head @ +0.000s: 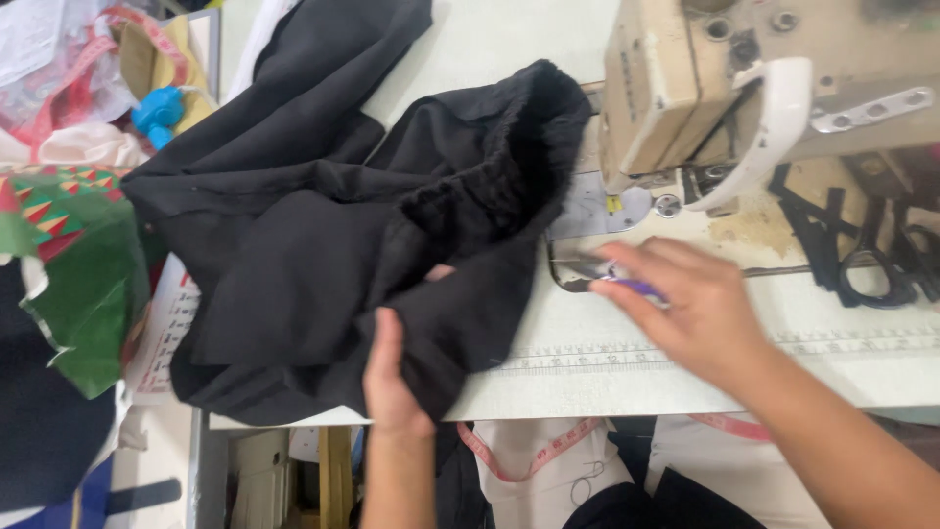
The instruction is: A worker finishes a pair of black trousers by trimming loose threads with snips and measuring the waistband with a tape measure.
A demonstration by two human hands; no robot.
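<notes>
A black garment (323, 245) lies bunched across the left and middle of the frame, on a pale sewing table (587, 372). Its gathered, ruffled edge sits at the upper middle, touching the base of the sewing machine (705, 88), and its lower corner hangs at the table's near edge.

The left hand (392, 377) comes up from the bottom of the frame, just left of centre, and grips the lower edge of the garment: the palm lies against the cloth and the fingers are tucked out of sight behind a fold, with one fingertip showing through higher up.

The right hand (685, 304) reaches in from the lower right, blurred, and hovers over the table right of the garment, not touching it. Its fingers are closed around a small purple-handled tool (627, 284) whose metal tip points left toward the machine's needle plate (597, 211).

The cream-coloured machine fills the upper right. A pair of black-handled scissors (871, 269) lies on the machine bed at the far right. A printed ruler scale (578, 358) runs along the table below the right hand. A pink measuring tape (529, 460) hangs in the person's lap at the bottom centre. At the left edge sits green patterned wrapping (73, 264), and a blue object (157, 113) lies in the clutter at the upper left.
</notes>
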